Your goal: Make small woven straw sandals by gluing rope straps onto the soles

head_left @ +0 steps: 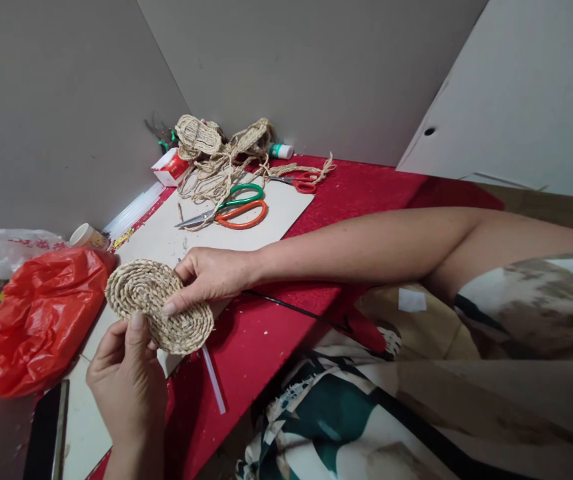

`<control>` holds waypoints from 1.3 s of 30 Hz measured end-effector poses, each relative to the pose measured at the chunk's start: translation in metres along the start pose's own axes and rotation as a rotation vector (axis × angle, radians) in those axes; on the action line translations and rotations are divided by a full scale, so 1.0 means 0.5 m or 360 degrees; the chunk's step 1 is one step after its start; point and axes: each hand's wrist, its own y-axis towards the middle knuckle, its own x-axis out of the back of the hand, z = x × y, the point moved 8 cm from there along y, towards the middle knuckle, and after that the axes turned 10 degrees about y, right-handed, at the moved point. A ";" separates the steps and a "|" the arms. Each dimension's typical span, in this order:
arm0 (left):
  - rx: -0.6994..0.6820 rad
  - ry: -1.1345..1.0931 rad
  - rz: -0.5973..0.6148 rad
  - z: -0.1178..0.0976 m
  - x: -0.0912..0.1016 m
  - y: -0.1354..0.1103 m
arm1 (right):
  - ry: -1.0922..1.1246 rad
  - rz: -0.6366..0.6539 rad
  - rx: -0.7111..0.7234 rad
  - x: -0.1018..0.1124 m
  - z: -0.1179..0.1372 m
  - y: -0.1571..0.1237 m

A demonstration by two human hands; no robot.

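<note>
A round coiled mat of braided straw rope is held above the white board on the red table. My left hand grips its near edge, thumb pressed on top. My right hand pinches its right edge, thumb on the coil and fingers curled behind. Both hands are closed on the mat.
Scissors with green and orange handles lie on the board. Behind them sit a tangle of straw rope and woven pieces, red-handled scissors, a small red-white box and a glue tube. A red plastic bag lies left; a glue stick near the edge.
</note>
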 end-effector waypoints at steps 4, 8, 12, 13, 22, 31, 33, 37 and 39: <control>0.0002 -0.0045 -0.0049 -0.008 0.002 0.003 | -0.0284 0.0021 0.0030 -0.001 0.004 -0.003; -0.0002 -0.0180 0.0078 -0.002 -0.012 0.006 | -0.0302 0.0012 0.0097 -0.005 0.009 -0.002; 0.0044 -0.0182 0.0254 0.014 -0.028 0.002 | -0.0272 0.0064 0.0085 -0.012 0.009 -0.003; 0.0068 -0.0162 0.0270 0.019 -0.029 0.001 | -0.0269 0.0100 0.0041 -0.015 0.006 -0.004; 0.0138 -0.0435 0.0227 0.023 -0.031 0.022 | -0.0609 0.0032 0.0196 0.001 0.020 -0.001; 0.0213 -0.0506 0.0171 0.034 -0.038 0.020 | -0.1274 -0.0401 0.0888 -0.012 0.078 -0.040; 0.0223 -0.0522 0.0168 0.033 -0.039 0.018 | -0.1357 -0.0408 0.1001 -0.018 0.081 -0.046; 0.0288 -0.0536 0.0189 0.036 -0.042 0.014 | -0.1372 -0.0367 0.1102 -0.023 0.078 -0.049; 0.0323 -0.0541 0.0203 0.040 -0.045 0.014 | -0.1324 -0.0331 0.1082 -0.024 0.076 -0.045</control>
